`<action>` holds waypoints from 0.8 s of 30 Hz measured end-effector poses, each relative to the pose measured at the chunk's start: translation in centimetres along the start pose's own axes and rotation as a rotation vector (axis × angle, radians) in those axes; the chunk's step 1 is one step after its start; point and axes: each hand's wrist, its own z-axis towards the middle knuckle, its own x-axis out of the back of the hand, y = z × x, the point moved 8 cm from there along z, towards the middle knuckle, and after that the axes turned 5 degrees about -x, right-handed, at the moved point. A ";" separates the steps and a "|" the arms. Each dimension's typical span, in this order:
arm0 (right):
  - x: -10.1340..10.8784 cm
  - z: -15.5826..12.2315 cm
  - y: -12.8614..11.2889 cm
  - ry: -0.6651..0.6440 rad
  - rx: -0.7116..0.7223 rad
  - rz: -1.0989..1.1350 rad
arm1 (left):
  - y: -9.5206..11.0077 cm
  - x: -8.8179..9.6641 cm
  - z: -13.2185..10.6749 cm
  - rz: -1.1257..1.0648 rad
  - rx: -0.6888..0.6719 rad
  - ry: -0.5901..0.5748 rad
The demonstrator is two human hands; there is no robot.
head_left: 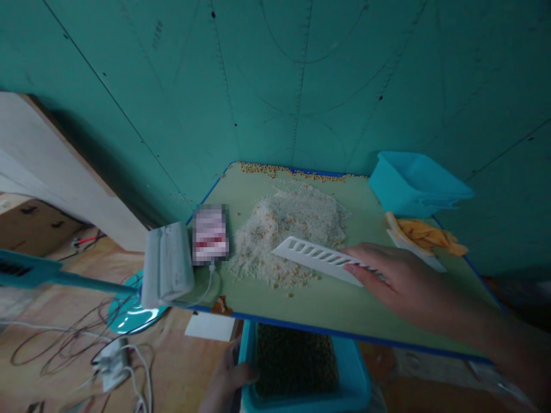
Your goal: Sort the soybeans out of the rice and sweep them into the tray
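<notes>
My right hand (396,281) grips a white slotted plastic strip (318,264), thumb and fingers closed on its right end. The strip's left end lies over the near side of a pile of pale grains (297,212) mixed with yellow round beans. Below the near table edge, my left hand (232,373) holds the left rim of a light-blue plastic tub (361,378), its thumb over the rim. Dark granular stuff (297,361) fills the tub's middle. Part of the tub is hidden under the table.
On the table (379,315), yellow beans line the back edge. A blue bin (417,183) and an orange cloth (426,232) are at the right. A white box-like device (167,264) with a cable stands left. Cables and a power strip (112,361) lie on the floor.
</notes>
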 end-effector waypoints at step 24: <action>1.0 -5.1 2.1 -0.042 0.031 0.007 | 0.0 -0.1 0.6 0.026 -0.035 -0.024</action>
